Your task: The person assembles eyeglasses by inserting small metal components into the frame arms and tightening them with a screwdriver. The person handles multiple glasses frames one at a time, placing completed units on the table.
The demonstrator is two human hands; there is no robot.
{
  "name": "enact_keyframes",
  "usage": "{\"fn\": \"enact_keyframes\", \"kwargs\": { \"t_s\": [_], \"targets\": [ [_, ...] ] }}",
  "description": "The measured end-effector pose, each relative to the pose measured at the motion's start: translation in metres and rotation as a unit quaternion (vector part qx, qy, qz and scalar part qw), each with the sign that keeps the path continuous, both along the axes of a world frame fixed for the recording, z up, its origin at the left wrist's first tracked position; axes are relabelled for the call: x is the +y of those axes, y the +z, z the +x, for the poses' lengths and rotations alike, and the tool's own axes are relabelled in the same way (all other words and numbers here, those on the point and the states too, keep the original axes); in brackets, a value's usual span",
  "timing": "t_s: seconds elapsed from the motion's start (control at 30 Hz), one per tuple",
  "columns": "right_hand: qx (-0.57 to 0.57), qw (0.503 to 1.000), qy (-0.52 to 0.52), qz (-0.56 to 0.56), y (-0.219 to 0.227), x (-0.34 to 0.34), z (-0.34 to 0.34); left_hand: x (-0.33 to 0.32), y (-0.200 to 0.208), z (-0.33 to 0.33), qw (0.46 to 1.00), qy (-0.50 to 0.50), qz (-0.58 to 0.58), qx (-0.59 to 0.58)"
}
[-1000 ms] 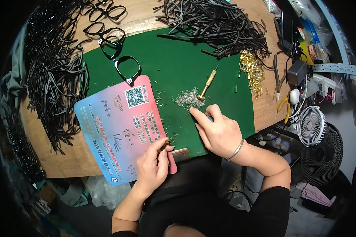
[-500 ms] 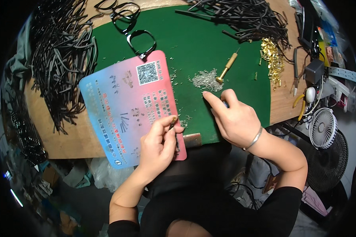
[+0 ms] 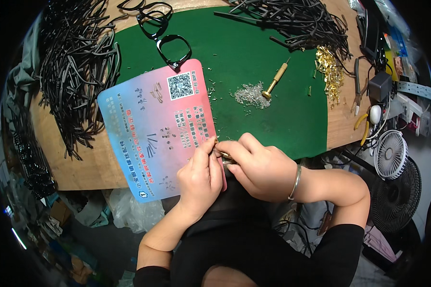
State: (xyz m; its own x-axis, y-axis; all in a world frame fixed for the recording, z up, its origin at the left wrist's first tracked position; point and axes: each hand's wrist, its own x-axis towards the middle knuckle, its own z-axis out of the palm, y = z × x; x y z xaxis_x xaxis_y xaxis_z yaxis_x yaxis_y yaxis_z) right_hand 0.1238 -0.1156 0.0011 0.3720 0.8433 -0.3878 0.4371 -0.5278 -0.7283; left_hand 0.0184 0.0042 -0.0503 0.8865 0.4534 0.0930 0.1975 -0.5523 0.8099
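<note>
My left hand [image 3: 198, 184] is closed in a pinch on a small gold-coloured piece [image 3: 216, 140] over the right edge of a blue-and-pink printed mat [image 3: 153, 126]. My right hand [image 3: 263, 170] meets it there, its thumb and fingers closed; another bit of brass colour shows between the hands, but what the right fingers hold is mostly hidden. Beyond the hands, a heap of tiny silver screw-like parts [image 3: 251, 95] lies on the green work surface [image 3: 292, 119]. A brass-handled screwdriver [image 3: 276, 80] rests against that heap.
Black glasses frames [image 3: 189, 48] lie at the far left of the green surface. Dark thin strips are piled at the left [image 3: 76, 71] and far right [image 3: 297, 24]. Gold-coloured parts [image 3: 329, 71], pliers [image 3: 357, 95] and a white fan [image 3: 391, 154] stand along the right.
My right hand has come from beside the silver heap, down and left, to meet the left hand. The left hand has shifted slightly, staying pinched.
</note>
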Motion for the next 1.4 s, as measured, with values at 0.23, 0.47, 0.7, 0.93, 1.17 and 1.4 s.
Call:
{"fn": "enact_keyframes", "kwargs": {
  "t_s": [0.23,0.47,0.7,0.93,1.17,1.4],
  "targets": [
    [0.352,0.931,-0.083,-0.051,0.003,0.015,0.026,0.003,0.001,0.001,1.000,-0.007,-0.004,0.002],
    [0.208,0.977,-0.032,0.021,-0.022,0.010,0.015,0.007,0.000,0.001,1.000,-0.023,-0.008,0.007],
    [0.001,1.000,0.011,0.023,-0.004,0.003,0.001,0.008,0.011,0.003,0.997,-0.033,-0.061,0.037],
    [-0.084,0.995,-0.057,0.021,-0.009,-0.019,0.016,0.015,0.023,0.026,0.987,-0.003,-0.158,0.024],
    [-0.053,0.991,-0.079,0.096,-0.029,-0.036,0.026,0.055,0.027,0.170,0.965,-0.170,0.181,-0.090],
    [0.020,0.985,-0.096,0.145,-0.032,-0.045,0.032,0.081,0.000,0.196,0.934,-0.168,0.314,-0.003]
  ]
}}
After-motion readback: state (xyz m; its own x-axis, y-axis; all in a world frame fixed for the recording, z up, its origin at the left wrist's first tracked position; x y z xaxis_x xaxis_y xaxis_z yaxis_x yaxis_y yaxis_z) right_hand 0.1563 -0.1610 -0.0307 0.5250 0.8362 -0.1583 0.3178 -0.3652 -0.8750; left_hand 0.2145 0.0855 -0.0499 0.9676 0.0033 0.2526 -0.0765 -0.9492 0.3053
